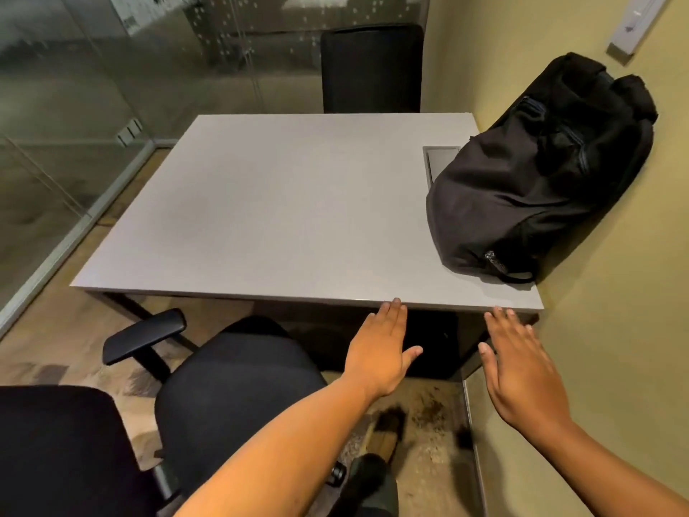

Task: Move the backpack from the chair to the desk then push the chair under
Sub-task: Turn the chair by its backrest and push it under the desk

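The black backpack lies on the right side of the grey desk, leaning against the yellow wall. The black office chair stands in front of the desk at lower left, its seat bare and its front reaching just under the desk's front edge. My left hand is flat with fingers apart, fingertips at the desk's front edge, holding nothing. My right hand is spread out to the right of it, also just below the front edge, holding nothing.
A second black chair stands behind the desk's far edge. A glass partition runs along the left. The yellow wall closes the right side. A grey cable hatch is set in the desktop beside the backpack. My shoe shows on the carpet.
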A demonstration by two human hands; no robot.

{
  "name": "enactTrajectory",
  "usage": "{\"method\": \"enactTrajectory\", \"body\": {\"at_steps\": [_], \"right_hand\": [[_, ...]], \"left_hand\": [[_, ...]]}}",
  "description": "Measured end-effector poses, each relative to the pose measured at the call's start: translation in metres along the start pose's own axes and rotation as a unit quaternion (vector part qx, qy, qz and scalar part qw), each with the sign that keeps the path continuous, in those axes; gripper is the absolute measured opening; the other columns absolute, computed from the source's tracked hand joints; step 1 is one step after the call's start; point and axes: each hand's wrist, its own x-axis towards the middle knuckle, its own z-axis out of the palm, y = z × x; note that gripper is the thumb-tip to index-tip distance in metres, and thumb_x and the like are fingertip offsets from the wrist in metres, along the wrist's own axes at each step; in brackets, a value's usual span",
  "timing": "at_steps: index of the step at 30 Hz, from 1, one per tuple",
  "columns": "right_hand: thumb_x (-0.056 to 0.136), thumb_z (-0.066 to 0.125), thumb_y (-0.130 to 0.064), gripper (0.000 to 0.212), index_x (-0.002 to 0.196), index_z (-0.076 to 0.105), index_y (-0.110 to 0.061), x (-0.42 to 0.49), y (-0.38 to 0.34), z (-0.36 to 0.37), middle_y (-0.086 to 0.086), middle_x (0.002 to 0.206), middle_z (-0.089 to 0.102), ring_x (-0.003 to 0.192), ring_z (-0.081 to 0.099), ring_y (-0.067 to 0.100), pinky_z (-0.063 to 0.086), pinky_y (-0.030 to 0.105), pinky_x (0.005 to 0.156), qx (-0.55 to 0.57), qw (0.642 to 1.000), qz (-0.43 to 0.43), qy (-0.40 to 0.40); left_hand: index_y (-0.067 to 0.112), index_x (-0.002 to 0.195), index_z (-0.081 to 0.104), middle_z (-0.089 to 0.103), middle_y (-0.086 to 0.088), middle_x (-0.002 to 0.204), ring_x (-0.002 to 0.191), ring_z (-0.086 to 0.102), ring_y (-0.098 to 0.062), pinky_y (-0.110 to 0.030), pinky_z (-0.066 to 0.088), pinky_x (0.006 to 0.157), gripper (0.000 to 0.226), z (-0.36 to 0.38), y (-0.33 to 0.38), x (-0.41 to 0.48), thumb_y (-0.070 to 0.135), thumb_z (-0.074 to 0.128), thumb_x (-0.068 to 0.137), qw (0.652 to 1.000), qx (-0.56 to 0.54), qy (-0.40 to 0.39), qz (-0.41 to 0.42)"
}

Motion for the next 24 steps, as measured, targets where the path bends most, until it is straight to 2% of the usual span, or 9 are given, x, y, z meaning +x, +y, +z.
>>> {"method": "enactTrajectory", "body": {"at_steps": [13,24], "right_hand": [[0.098,0.012,-0.049,0.064,0.152,0.023,-0.016,-0.098,-0.058,-0.010,0.002,0.159,0.022,0.147,0.010,0.013,0.011,0.036,0.120,0.001,1.000,-0.015,-0.017],[0.098,0.016,-0.046,0.063,0.149,0.029,-0.012,-0.151,-0.131,0.009,0.007,0.157,0.029,0.146,0.019,0.020,0.017,0.040,0.119,-0.018,1.000,0.000,0.001]], "left_hand": [[0.010,0.154,-0.001,-0.005,-0.007,0.163,0.150,-0.005,-0.020,-0.037,0.003,0.122,0.075,-0.011,-0.011,-0.122,0.057,0.023,0.100,1.000,0.007,0.014,-0.017],[0.012,0.154,-0.002,-0.007,-0.005,0.163,0.149,-0.008,-0.017,-0.036,0.002,0.122,0.076,-0.012,-0.071,-0.206,0.059,0.020,0.099,1.000,0.008,0.020,-0.007]]}}
